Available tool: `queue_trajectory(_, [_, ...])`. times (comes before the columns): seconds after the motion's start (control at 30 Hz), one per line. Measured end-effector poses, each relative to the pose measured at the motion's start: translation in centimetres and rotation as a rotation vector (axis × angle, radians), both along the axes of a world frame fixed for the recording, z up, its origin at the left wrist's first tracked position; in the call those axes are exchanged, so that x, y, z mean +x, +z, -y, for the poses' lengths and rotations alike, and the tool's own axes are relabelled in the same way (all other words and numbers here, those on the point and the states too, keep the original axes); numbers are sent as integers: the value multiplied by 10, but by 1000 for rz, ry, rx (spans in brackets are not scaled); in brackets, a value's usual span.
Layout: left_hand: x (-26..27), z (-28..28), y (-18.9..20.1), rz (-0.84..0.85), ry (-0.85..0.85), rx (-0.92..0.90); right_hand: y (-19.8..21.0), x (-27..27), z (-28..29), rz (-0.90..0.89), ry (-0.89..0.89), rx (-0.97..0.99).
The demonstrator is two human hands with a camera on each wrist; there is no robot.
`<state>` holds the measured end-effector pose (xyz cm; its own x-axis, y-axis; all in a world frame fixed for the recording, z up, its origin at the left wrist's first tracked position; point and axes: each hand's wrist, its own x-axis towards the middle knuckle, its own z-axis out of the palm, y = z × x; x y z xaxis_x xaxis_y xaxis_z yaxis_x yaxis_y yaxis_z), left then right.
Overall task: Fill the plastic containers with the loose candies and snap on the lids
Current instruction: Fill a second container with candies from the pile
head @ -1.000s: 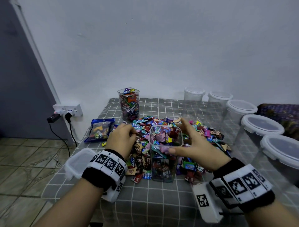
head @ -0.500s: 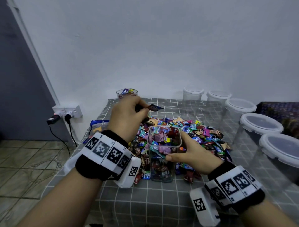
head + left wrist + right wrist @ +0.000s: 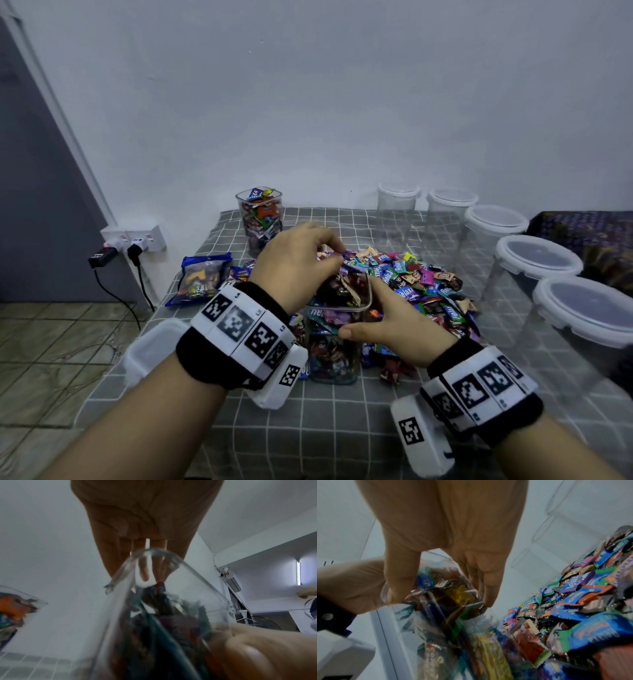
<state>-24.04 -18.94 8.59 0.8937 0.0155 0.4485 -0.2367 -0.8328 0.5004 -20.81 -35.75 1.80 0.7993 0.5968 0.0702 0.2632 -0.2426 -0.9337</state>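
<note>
A clear square container [image 3: 334,346], nearly full of wrapped candies, stands on the checked cloth in front of the loose candy pile [image 3: 416,286]. My right hand [image 3: 368,308] grips its right side, thumb on the near wall [image 3: 397,582]. Over the container's mouth, my left hand [image 3: 330,258] points its bunched fingers down and pinches a candy [image 3: 159,584] at the tips. The wrist views show the container [image 3: 171,615] from close up, packed with wrappers [image 3: 453,595]. Its loose lid [image 3: 147,349] lies at the table's left edge.
A second filled, lidless container [image 3: 260,219] stands at the back left, with a blue candy bag [image 3: 202,277] beside it. Several empty lidded containers [image 3: 537,260] line the right side. A power strip [image 3: 137,240] with plugs hangs on the wall left of the table [image 3: 342,428].
My left hand took candy from the pile, lifted it, and has come down over the container's mouth. The right hand has kept its hold on the container.
</note>
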Motion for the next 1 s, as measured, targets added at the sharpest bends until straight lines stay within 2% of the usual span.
queue_trajectory(0.17, [0, -6, 6, -7, 47, 140, -1, 0, -1, -20, 7, 45])
queue_trajectory(0.23, [0, -3, 6, -41, 7, 157, -2, 0, -1, -12, 2, 47])
queue_trajectory(0.37, [2, 10, 1, -131, -90, 347, -2, 0, -1, -22, 7, 56])
queue_trajectory(0.43, [3, 11, -1, -140, -132, 368, -2, 0, 0, -15, 7, 64])
queue_trajectory(0.6, [3, 2, -5, -155, -234, 273, -2, 0, -1, 14, 1, 40])
queue_trajectory(0.73, [-3, -11, -8, 0, -194, -57, -1, -1, -2, 3, -1, 40])
queue_trajectory(0.83, [-4, -24, -9, 89, -82, -235, 1, 4, 2, 87, 15, -144])
queue_trajectory(0.93, [-3, -39, -14, 54, 38, -243, 2, 12, 9, 234, 40, -551])
queue_trajectory(1.0, [-3, -49, -19, -21, 109, -189, 4, 17, 14, 253, 25, -726])
